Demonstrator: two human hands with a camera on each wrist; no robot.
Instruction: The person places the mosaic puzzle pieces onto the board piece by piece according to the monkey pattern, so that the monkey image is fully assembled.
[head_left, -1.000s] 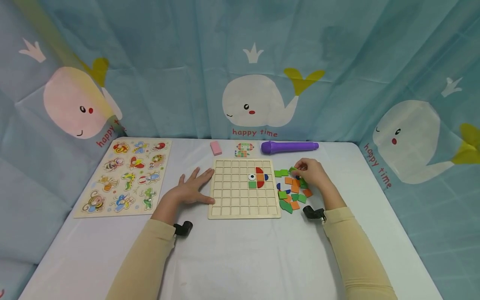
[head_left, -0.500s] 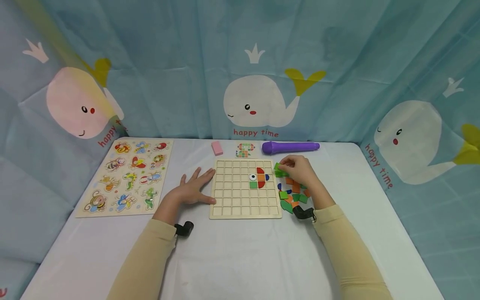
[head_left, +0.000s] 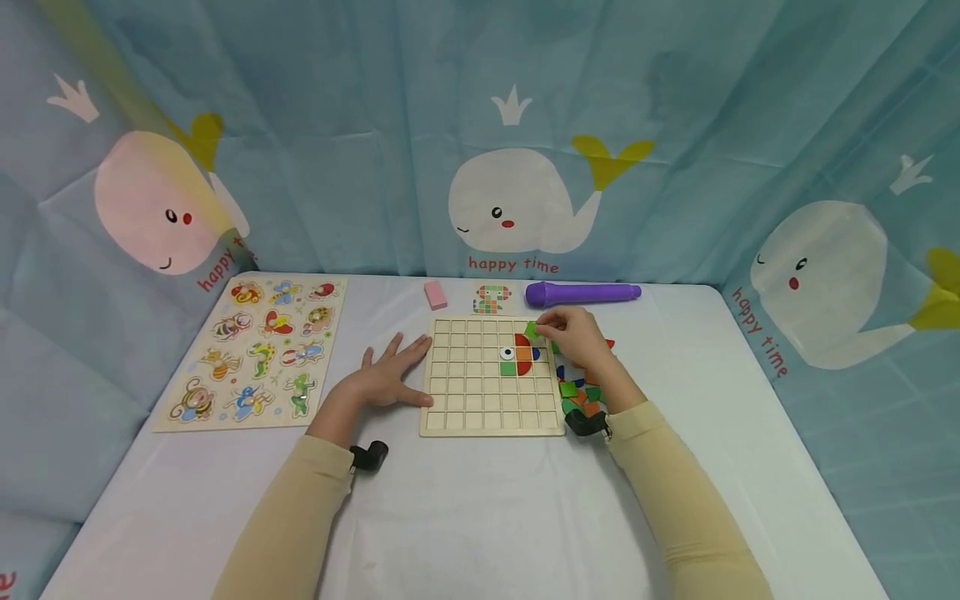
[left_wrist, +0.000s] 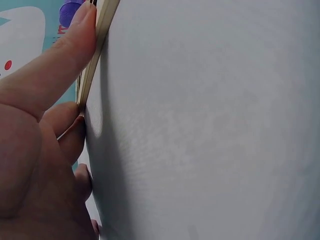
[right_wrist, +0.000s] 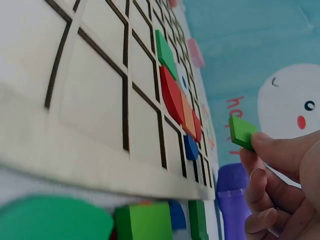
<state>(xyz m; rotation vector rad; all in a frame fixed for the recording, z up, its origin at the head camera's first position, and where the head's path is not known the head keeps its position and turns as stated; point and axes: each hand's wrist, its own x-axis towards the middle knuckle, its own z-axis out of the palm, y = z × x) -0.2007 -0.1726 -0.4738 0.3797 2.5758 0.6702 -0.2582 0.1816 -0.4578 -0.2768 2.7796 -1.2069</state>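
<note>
My right hand pinches a light green square tile between thumb and fingertips, over the upper right corner of the wooden grid board. In the grid sit a white eye tile, a green square, red rounded pieces with an orange square between them, and a blue half-round piece. With fingers spread, my left hand rests at the board's left edge, thumb and fingertips touching it. The left wrist view shows the thumb along the board's side.
Loose green, orange, red and blue tiles lie right of the board, partly hidden under my right hand and wrist. Behind the board are a pink block, a pattern card and a purple microphone. An insect puzzle board lies at left.
My right hand has moved left from the loose tiles to the board's upper right corner, bringing the green square tile with it. My left hand has stayed at the board's edge.
</note>
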